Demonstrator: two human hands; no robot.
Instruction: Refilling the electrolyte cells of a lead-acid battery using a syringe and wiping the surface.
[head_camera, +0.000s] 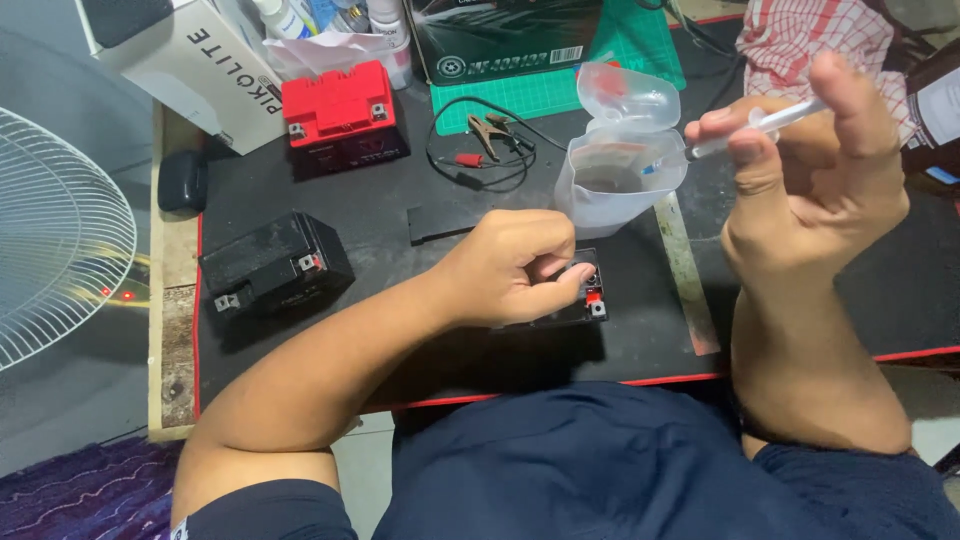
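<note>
Black battery (275, 265) sits at the left of the frame on the bench (400, 340), a red battery (343, 115) above it. At centre, the left hand (515, 268) is curled, its grip closed on the top of a small black battery (590, 300), steadying it. Up right, the right hand (810, 170) pinches a syringe (745, 132) whose tip is in the clear container (620, 175). To do this well, the tip should likely stay submerged, the plunger drawn slowly and the battery kept level.
</note>
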